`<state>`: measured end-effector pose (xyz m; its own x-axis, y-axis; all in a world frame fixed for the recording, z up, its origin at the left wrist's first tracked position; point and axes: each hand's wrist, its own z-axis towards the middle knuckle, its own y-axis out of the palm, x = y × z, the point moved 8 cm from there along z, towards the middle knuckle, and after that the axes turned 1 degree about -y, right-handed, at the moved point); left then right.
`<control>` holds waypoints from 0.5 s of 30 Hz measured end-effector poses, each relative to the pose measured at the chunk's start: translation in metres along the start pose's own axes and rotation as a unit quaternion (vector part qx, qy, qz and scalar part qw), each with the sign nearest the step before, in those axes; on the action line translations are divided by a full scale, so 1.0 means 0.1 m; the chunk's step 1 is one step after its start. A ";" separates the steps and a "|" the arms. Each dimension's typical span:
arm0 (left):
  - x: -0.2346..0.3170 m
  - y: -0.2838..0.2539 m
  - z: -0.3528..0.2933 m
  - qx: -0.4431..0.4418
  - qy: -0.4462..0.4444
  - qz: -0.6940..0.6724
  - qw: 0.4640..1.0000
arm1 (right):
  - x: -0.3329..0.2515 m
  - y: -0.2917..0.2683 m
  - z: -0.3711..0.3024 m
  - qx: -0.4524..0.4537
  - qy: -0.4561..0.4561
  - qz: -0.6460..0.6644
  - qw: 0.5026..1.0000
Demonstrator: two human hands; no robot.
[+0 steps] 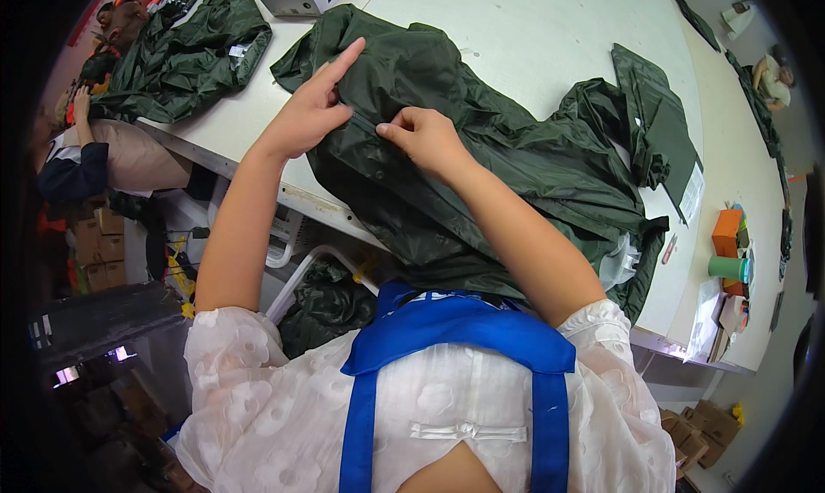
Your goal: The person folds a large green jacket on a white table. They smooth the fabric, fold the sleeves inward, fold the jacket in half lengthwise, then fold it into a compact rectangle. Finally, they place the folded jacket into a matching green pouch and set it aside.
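Note:
A dark green jacket of thin, shiny fabric lies rumpled across the white table in front of me. Along its front runs a zipper, with small round snaps beside it. My left hand rests on the jacket at the zipper's far end, its index finger stretched out and its thumb spread apart. On the near side of the zipper, my right hand is closed, thumb and finger pinching the fabric edge. Its other fingers are curled under and partly hidden.
Another dark green garment lies at the far left, near a person. A folded green garment sits at right. Beyond are a green spool and an orange box. Below the table edge, a white basket holds green fabric.

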<state>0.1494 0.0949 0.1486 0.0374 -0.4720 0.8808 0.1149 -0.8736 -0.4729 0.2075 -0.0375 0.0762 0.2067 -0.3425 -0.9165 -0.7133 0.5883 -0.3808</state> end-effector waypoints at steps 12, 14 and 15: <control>0.28 -0.31 0.57 0.166 0.047 -0.217 0.961 | 1.09 -1.33 -1.24 0.022 0.093 -0.313 0.945; 0.23 -0.52 0.67 0.186 0.048 -0.204 0.960 | 1.54 -1.84 -1.80 0.009 0.166 -0.349 0.922; 0.19 -0.62 0.72 0.193 0.047 -0.209 0.958 | 1.80 -2.10 -2.12 0.013 0.197 -0.365 0.910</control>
<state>0.2147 0.1487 0.1962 -0.1798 -0.1156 0.9769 0.4594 -0.8880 -0.0205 0.2521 -0.3778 0.0172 0.3591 -0.8822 -0.3045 -0.4648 0.1139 -0.8781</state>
